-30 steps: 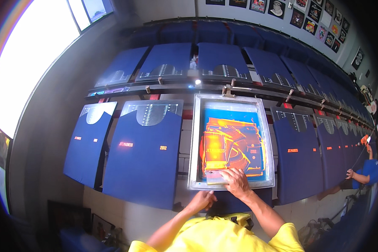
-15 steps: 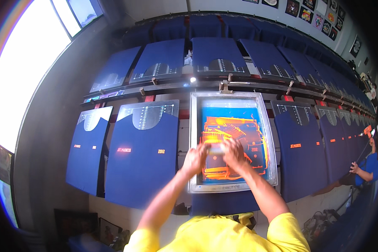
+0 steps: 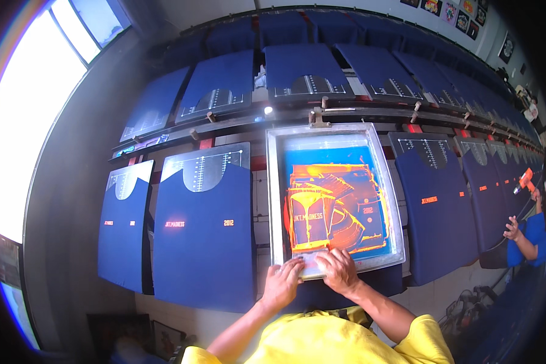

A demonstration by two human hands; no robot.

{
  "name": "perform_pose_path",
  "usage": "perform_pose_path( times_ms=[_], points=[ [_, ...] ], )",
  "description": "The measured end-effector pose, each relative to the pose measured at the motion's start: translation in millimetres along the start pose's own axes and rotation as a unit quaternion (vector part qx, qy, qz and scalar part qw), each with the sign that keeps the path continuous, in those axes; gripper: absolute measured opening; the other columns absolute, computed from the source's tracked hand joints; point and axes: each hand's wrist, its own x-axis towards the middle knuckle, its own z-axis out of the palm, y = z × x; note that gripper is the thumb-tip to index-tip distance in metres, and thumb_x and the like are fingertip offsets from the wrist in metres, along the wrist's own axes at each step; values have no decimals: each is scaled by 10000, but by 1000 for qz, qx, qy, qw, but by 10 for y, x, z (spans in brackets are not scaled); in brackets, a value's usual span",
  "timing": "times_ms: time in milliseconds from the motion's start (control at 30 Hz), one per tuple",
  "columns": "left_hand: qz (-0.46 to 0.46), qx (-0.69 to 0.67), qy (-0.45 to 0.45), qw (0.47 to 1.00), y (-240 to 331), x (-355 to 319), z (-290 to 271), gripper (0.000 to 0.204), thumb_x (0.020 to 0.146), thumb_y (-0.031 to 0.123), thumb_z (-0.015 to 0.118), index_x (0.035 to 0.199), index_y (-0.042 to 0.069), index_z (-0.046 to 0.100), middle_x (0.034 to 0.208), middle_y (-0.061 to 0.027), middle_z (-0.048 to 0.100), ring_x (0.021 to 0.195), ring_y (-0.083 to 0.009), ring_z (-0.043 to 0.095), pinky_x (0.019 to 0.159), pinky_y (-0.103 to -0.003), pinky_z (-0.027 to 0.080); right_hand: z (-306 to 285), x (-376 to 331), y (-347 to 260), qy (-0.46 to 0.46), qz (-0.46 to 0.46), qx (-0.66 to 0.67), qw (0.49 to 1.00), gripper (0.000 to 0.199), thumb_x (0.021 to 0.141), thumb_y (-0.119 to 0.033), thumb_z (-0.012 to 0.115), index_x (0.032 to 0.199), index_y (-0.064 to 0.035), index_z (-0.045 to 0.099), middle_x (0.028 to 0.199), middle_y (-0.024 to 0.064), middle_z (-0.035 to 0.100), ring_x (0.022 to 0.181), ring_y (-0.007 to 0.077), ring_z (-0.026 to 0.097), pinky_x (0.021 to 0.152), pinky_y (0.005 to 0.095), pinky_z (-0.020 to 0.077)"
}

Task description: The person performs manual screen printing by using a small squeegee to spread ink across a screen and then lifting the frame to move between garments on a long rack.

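Several navy shirts (image 3: 206,242) lie in rows over boards (image 3: 232,165). Among the front row rests a metal-framed screen (image 3: 275,194), its blue mesh (image 3: 346,155) smeared with orange ink (image 3: 309,238). At the screen's near end, the left hand (image 3: 280,285) and right hand (image 3: 340,270) each grip one side of a pale squeegee (image 3: 311,266).

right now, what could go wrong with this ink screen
The orange ink lies close to the right hand, so its fingers might get smeared. The ink is streaked unevenly, so coverage could come out patchy. The flat blade, held by the left hand and right hand, is at the near edge of the metal frame and could knock it.
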Motion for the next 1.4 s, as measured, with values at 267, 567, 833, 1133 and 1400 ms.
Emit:
perform_pose_path(
  times_ms=[267, 567, 833, 1133, 1400],
  points=[
    [51, 2, 87, 995, -928, 1300, 84, 276, 937, 55, 551, 1211, 57, 583, 1043, -120, 667, 888, -302, 660, 775, -429, 399, 327, 1225, 814, 65, 23, -40, 997, 202, 733, -13, 674, 930, -57, 666, 962, 90, 668, 949, 334, 617, 795, 477, 500],
    [19, 18, 41, 999, -221, 407, -112, 380, 878, 65, 629, 1256, 65, 592, 1185, -89, 669, 1052, -225, 655, 893, -471, 377, -102, 377, 170, 8, -9, -8, 1000, 365, 681, -15, 690, 1043, -63, 698, 1032, 59, 679, 937, 273, 600, 807, 441, 433],
    [14, 32, 42, 999, -355, 423, 128, 383, 878, 116, 645, 1256, 89, 590, 1241, -56, 645, 1154, -180, 622, 884, -445, 373, 95, 398, 249, 2, 9, -17, 1000, 309, 696, -25, 659, 1002, -67, 681, 1005, 52, 663, 932, 265, 591, 786, 431, 428],
    [1, -27, 40, 999, -930, 1677, -158, 234, 1011, 116, 472, 1176, 60, 628, 1022, -118, 662, 876, -290, 648, 859, -458, 393, 119, 1607, 1032, -13, 56, -20, 998, 174, 751, -45, 674, 919, -68, 709, 970, 125, 714, 966, 325, 654, 924, 455, 475],
    [60, -11, 106, 993, -385, 975, -343, 288, 944, 44, 534, 1222, 42, 611, 1130, -129, 678, 999, -271, 664, 950, -488, 377, -390, 989, 390, 23, -22, -64, 997, 161, 761, -96, 703, 920, -96, 675, 940, 69, 666, 948, 283, 619, 848, 465, 454]
  ],
)
